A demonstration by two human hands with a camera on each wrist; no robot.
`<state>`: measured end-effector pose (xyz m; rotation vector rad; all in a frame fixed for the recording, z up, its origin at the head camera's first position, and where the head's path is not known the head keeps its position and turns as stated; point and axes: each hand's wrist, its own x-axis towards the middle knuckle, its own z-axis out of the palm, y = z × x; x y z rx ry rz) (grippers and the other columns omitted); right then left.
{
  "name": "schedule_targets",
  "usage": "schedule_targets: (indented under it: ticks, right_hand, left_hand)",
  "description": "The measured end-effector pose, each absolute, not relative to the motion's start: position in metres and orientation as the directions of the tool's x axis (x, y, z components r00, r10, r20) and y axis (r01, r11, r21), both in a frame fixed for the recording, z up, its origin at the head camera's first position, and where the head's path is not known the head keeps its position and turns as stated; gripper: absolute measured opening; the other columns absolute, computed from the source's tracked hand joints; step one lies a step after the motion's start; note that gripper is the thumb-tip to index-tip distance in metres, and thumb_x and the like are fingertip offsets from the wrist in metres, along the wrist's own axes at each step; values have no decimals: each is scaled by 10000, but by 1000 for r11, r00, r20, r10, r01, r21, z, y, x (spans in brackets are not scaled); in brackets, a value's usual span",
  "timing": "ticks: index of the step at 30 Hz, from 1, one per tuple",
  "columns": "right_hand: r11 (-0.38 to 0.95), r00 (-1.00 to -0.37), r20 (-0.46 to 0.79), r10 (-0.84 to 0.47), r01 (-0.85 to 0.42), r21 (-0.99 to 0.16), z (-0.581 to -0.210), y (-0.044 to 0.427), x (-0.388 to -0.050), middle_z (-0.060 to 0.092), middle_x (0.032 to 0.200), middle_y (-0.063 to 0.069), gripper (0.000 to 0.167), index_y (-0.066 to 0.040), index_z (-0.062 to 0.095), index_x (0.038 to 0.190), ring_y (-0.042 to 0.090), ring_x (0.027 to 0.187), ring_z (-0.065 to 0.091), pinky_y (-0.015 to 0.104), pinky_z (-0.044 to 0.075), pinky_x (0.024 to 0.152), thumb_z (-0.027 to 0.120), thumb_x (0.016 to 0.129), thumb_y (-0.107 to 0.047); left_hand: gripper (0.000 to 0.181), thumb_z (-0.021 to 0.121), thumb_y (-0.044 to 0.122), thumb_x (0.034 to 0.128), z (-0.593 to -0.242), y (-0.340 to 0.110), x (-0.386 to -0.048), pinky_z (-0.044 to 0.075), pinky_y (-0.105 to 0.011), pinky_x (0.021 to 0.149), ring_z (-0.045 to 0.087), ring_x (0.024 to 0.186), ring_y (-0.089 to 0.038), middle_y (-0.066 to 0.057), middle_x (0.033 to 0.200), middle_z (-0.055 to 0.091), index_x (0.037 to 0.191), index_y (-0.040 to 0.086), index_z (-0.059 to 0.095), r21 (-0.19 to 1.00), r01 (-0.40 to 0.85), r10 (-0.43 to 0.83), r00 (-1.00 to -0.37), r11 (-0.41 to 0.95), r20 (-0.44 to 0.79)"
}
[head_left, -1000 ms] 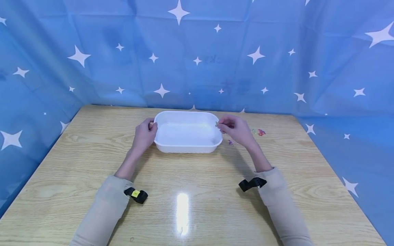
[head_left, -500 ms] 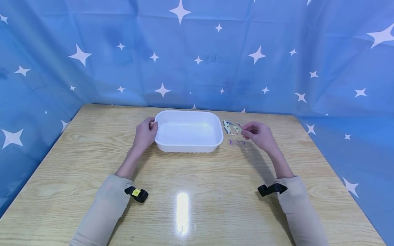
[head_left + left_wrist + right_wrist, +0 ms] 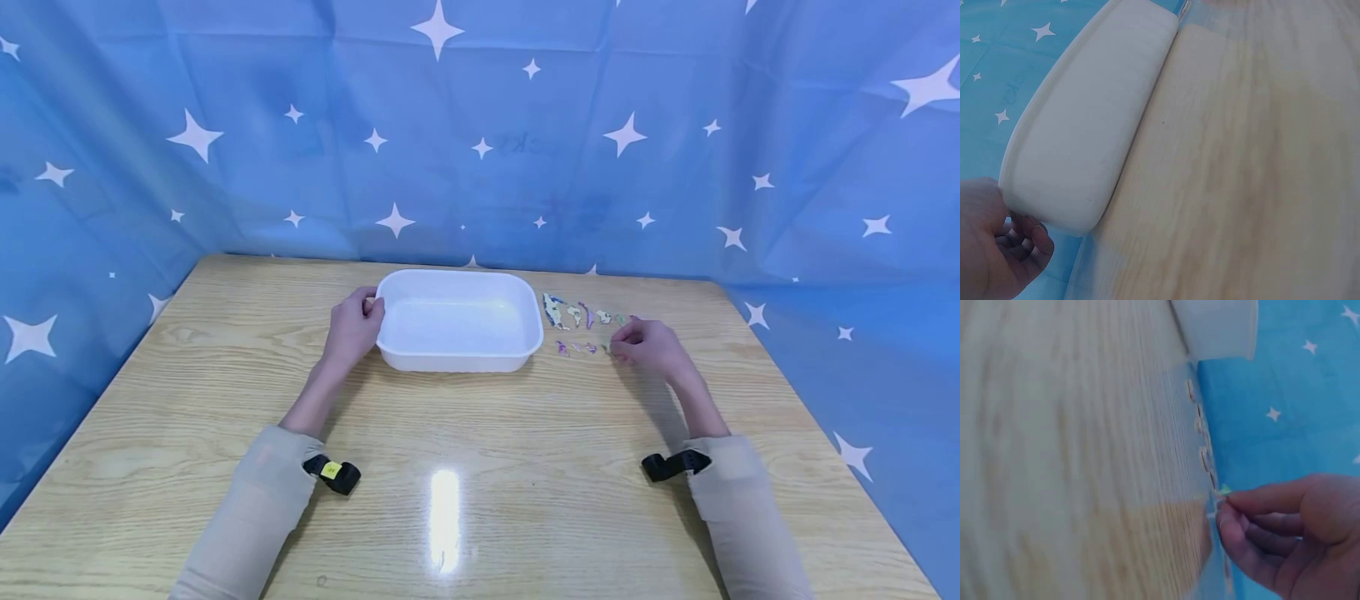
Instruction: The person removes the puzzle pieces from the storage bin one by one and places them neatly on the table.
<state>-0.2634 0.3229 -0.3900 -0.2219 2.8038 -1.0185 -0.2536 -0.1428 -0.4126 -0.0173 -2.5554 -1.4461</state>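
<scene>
My left hand grips the left end of a white plastic tray, with the thumb at the rim. In the left wrist view, curled fingers show at the tray's end. To the right of the tray, my right hand is low over the table and pinches a small greenish piece between thumb and finger. Its exact kind is too small to tell. Beside the fingertips run two rows of small flat colourful pieces, among them a larger blue-and-cream one and a purple one.
The wooden table extends in front of both arms. A blue curtain with white stars hangs behind the table's far edge and at both sides. Each wrist wears a black camera band.
My right hand has moved from the tray's right rim, carrying the small piece to the right and then toward me, uncovering the rows of pieces. My left hand and the tray stay put.
</scene>
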Motion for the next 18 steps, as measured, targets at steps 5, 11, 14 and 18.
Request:
schedule_targets:
  ticks: [5, 11, 14, 18]
  right_hand:
    - [755, -975, -103, -199, -86, -650, -395, 325, -267, 703, 889, 155, 219, 84, 654, 1086, 196, 736, 669, 299, 540, 663, 639, 977, -106]
    - [771, -975, -118, -190, -74, -632, -397, 325, -268, 692, 846, 113, 218, 63, 658, 1091, 194, 737, 639, 279, 501, 657, 635, 983, -125]
    - [773, -974, -117, -195, -79, -630, -397, 324, -267, 689, 831, 120, 230, 65, 659, 1100, 207, 735, 634, 280, 488, 648, 630, 992, -136]
    - [775, -972, -118, -201, -84, -627, -396, 322, -267, 686, 820, 123, 247, 63, 658, 1109, 222, 738, 625, 277, 469, 654, 613, 1005, -156]
  left_hand:
    - [404, 465, 165, 1063, -414, -142, -255, 422, -231, 548, 508, 682, -196, -119, 844, 545, 1374, -84, 532, 847, 117, -83, -979, 518, 186]
    - [408, 461, 172, 1067, -414, -142, -255, 419, -230, 543, 504, 672, -194, -117, 838, 539, 1377, -84, 529, 847, 112, -78, -981, 519, 177]
    - [411, 453, 175, 1073, -413, -144, -254, 415, -230, 546, 500, 667, -194, -116, 827, 529, 1378, -90, 524, 846, 114, -72, -982, 521, 176]
    - [416, 444, 187, 1080, -411, -146, -254, 410, -239, 552, 494, 663, -194, -107, 811, 517, 1379, -91, 522, 844, 118, -64, -982, 523, 177]
